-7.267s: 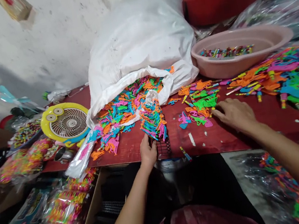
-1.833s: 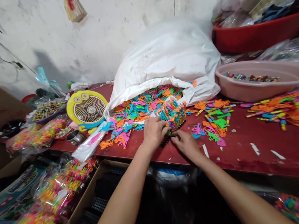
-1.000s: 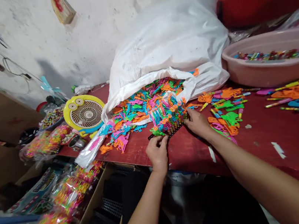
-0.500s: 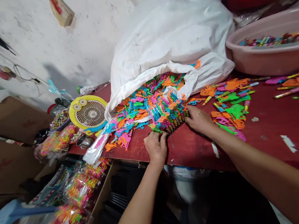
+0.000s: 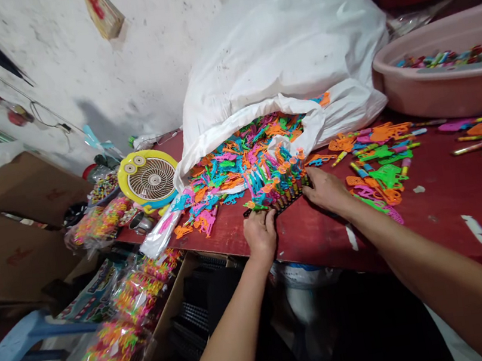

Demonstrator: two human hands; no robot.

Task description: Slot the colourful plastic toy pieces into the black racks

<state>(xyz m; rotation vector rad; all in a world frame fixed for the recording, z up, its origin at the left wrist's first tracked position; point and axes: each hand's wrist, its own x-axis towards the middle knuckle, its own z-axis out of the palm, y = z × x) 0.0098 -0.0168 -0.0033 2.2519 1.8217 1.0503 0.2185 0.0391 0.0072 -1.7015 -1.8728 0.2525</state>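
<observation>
A black rack (image 5: 288, 202) filled with upright, brightly coloured plastic pieces on striped tubes stands near the front edge of the red table. My left hand (image 5: 260, 233) grips its near left end, thumb and fingers closed round it. At the opposite end, my right hand (image 5: 324, 188) is closed on the rack's right side, with its fingertips partly hidden. Just behind the rack, loose plastic pieces (image 5: 222, 174) in orange, blue, pink and green spill from a big white sack (image 5: 279, 42). Right of my right hand lies a pile of finished-looking coloured pieces with tubes (image 5: 377, 169).
A yellow fan (image 5: 150, 179) stands left of the sack. A pink basin (image 5: 449, 92) with small colourful parts sits at the right. Below the table's left edge are an open carton (image 5: 166, 330) with black racks, bagged colourful pieces (image 5: 113, 356) and a blue stool (image 5: 30, 344).
The whole view has shifted slightly, so things appear a little farther right. Both hands keep their hold on the rack, which stays in about the same place on the table.
</observation>
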